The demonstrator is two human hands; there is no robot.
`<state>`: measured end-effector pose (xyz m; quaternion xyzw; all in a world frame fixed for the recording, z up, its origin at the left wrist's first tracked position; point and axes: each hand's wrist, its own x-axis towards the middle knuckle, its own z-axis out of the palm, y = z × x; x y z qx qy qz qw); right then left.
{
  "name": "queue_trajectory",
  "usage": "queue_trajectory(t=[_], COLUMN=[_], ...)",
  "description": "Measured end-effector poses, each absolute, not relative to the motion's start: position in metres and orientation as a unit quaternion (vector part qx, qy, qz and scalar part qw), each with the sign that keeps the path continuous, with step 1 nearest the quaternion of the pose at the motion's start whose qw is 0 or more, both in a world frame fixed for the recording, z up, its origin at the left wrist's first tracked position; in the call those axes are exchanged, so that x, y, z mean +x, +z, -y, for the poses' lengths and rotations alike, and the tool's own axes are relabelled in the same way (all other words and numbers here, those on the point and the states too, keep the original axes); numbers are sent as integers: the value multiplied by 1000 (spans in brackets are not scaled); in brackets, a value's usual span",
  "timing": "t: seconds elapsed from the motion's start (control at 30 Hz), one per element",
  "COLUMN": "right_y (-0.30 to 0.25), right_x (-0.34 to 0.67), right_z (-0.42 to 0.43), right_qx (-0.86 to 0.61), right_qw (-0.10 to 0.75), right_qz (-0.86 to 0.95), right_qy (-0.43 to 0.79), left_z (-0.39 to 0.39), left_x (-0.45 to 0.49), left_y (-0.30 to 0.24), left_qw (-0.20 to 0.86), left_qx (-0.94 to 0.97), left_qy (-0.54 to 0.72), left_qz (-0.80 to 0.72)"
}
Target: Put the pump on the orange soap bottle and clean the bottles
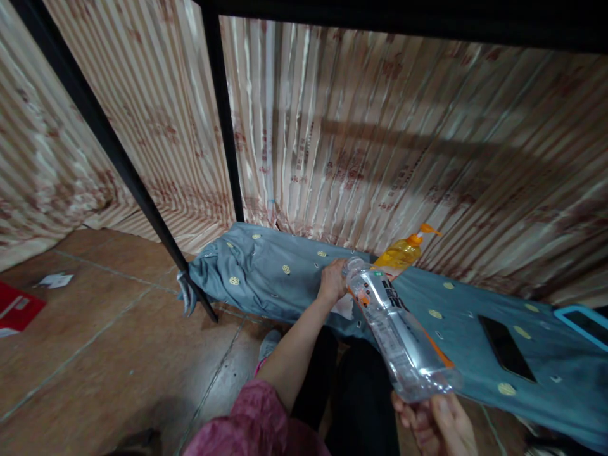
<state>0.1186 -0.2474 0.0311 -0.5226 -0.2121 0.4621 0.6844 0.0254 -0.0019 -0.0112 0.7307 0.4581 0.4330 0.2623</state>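
A large clear plastic bottle (pixel 392 326), with an orange and black printed label, is tilted across the front of me. My left hand (pixel 334 280) is closed at its neck end, with the fingertips partly hidden behind the bottle. At the base end, my right hand (pixel 439 421) grips the bottle between thumb and fingers. Just behind the bottle stands a pump bottle (pixel 399 253) of yellow liquid with an orange pump head, its lower part hidden. Something white, like paper (pixel 345 308), shows below my left wrist; I cannot tell whether it is touched.
The low bench is covered by a blue-grey patterned cloth (pixel 270 269). A black phone (pixel 507 348) and a blue-framed object (pixel 582 323) lie on its right part. Dark posts (pixel 225 120) rise at left. A red box (pixel 19 310) sits on the tiled floor.
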Motion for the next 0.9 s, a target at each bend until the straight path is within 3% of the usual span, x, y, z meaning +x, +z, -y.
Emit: queue_trajectory(t=[0.9], right_y=[42], right_x=[110], right_z=[249], right_qx=[-509], right_qw=[691], right_qz=[205], right_qy=[470], left_z=[0], left_x=[24], left_y=[-14], left_qw=[261], left_qx=[733], left_qy=[449], left_qz=[-440])
